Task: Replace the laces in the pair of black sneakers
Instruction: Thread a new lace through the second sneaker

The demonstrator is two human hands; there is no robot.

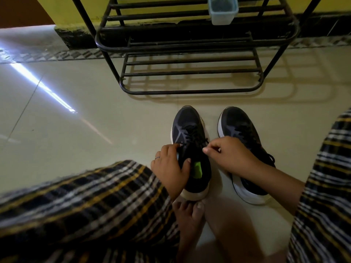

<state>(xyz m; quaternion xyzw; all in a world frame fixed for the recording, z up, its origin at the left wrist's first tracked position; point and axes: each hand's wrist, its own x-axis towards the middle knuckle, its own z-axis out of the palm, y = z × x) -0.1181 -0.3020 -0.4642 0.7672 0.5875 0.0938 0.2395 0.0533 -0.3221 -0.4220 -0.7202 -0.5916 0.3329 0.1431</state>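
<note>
Two black sneakers with white soles stand side by side on the tiled floor, toes pointing away from me. The left sneaker [190, 130] has black laces and a green insole label. My left hand [171, 168] grips its left side near the collar, thumb at the opening. My right hand [226, 154] pinches the black lace [197, 137] of this shoe at its upper right eyelets. The right sneaker [239, 126] stays laced, and my right forearm crosses over its heel part.
A black metal shoe rack [190, 73] stands just beyond the shoes against a yellow wall, with a pale plastic container [223, 10] on an upper shelf. My plaid-clothed legs flank the shoes, and my bare feet [191, 215] lie near the left sneaker's heel.
</note>
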